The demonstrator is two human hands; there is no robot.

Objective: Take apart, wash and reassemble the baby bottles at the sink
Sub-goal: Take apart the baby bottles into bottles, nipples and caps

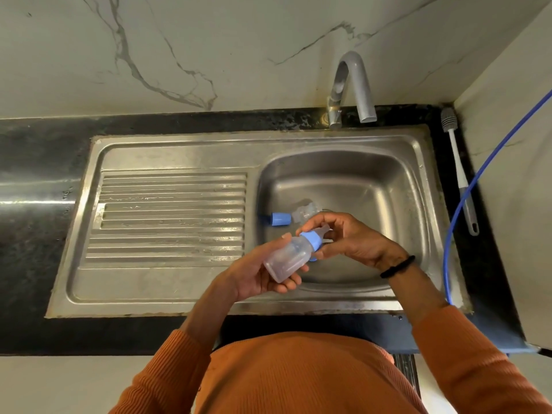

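While no writing was legible, clear plastic baby bottle (282, 259) was gripped by left hand (254, 276), ribbed blue collar (312, 239) pinched by right hand (348, 237), over stainless sink (373, 180).

I see a clear baby bottle (283, 258) (blue collar (312, 239) on) tilted over the basin's front edge; a blue cap (280, 219) lies inside the basin.
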